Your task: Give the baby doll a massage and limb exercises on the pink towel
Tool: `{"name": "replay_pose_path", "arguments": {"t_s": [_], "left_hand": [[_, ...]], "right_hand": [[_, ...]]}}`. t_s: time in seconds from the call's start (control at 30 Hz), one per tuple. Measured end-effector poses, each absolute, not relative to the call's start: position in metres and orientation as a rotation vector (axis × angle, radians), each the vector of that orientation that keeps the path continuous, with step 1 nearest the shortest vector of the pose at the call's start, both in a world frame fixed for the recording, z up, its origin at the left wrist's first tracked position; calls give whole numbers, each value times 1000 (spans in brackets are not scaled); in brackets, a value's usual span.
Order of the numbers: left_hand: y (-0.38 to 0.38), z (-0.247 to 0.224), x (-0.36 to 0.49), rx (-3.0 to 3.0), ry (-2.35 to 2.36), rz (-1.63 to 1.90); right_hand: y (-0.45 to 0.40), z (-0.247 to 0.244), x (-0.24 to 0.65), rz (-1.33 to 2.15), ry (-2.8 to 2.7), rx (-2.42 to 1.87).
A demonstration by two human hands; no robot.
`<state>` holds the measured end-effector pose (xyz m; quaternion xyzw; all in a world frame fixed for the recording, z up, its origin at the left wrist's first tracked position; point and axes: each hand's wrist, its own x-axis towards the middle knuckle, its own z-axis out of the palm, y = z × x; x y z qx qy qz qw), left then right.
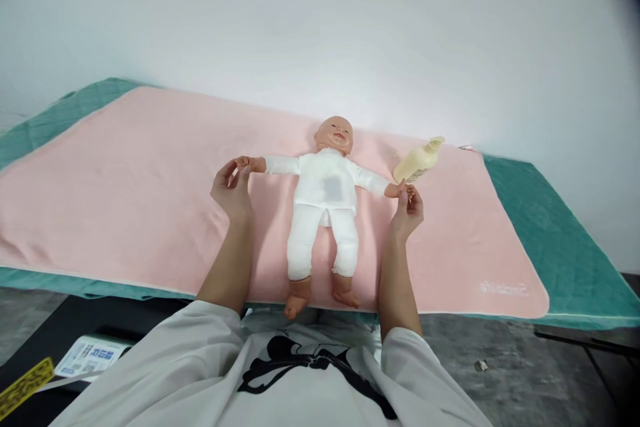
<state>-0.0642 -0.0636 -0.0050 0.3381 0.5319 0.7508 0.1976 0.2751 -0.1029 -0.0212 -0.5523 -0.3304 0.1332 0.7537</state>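
Observation:
A baby doll (326, 179) with a white cloth body lies on its back on a pink mat (165, 193), its head toward the wall and both arms stretched out sideways. My left hand (233, 188) pinches the doll's hand at the left. At the right, my right hand (409, 209) has its fingers closed on the doll's other hand. Just beyond my right hand is a pale yellow pump bottle (417, 160), leaning to the right.
Under the mat a green quilted cover (555, 240) shows at both ends. A black surface (65, 327) at the lower left bears a white labelled pack (91, 356) and a yellow patterned strip (26, 387). Behind the mat rises a white wall.

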Motion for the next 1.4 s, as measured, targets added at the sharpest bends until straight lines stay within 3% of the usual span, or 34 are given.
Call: {"name": "replay_pose_path", "arguments": {"t_s": [0.27,0.5,0.87,1.4], "left_hand": [[-81,-5,-38,1885,1366,2097],[-83,-4,-22,2529,1001,1691],[-92,10,-16,2772,765,1190],[-90,7,-19,2756,815,1332]], "right_hand": [[-116,-23,250,-11,-1331,-1115],[-118,-21,229,-111,-1701,-989],[-116,-12,226,-16,-1988,-919],[-111,-19,230,124,-1849,-877]]}}
